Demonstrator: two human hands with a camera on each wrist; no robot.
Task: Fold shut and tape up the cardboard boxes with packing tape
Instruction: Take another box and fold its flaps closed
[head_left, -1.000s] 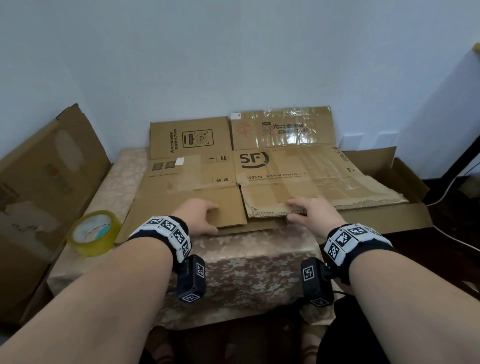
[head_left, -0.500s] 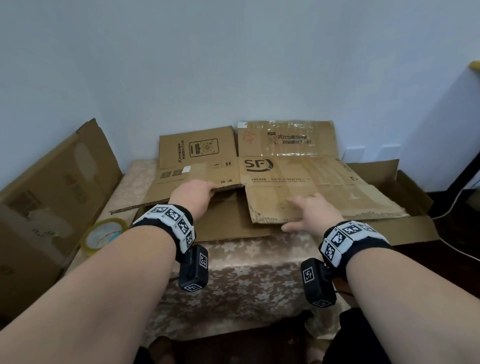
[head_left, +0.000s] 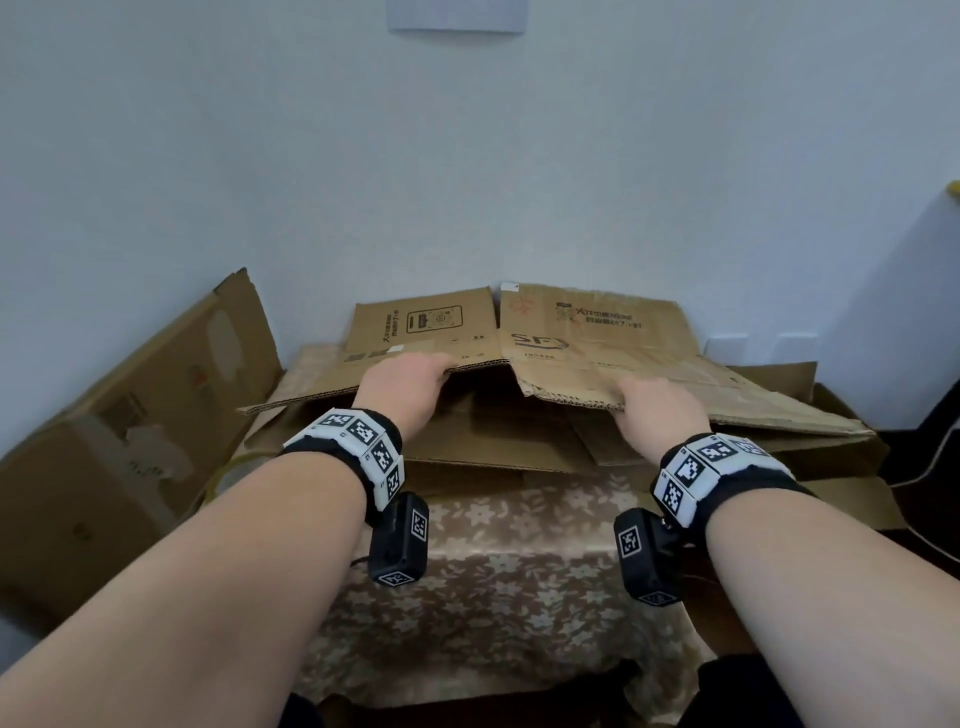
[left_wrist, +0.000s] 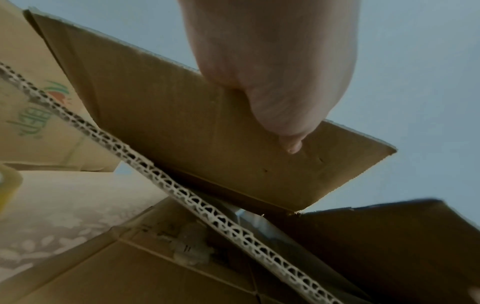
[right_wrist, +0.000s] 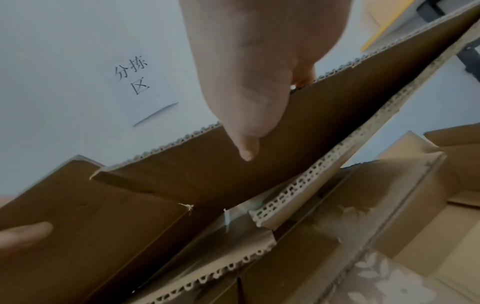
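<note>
A flattened brown cardboard box (head_left: 597, 332) with an SF logo lies on the table, its far flaps leaning on the wall. My left hand (head_left: 402, 387) grips the edge of the box's near left flap (head_left: 311, 397), with the thumb (left_wrist: 285, 115) underneath. My right hand (head_left: 657, 413) grips the near right flap (head_left: 566, 389), thumb (right_wrist: 246, 133) pressed on its underside and fingers on top. Both flaps are raised off more flat cardboard (head_left: 493, 441) below. A yellow roll of packing tape (left_wrist: 7, 185) sits at the left, mostly hidden behind my left arm in the head view.
A table with a floral cloth (head_left: 519, 571) carries the cardboard. A large worn box (head_left: 104, 441) leans at the left. An open box (head_left: 841, 452) stands at the right. A paper sign (right_wrist: 140, 82) hangs on the wall.
Both hands have taken hold of the near flaps and lifted them up off the cardboard beneath. My head has tilted upward, showing more wall.
</note>
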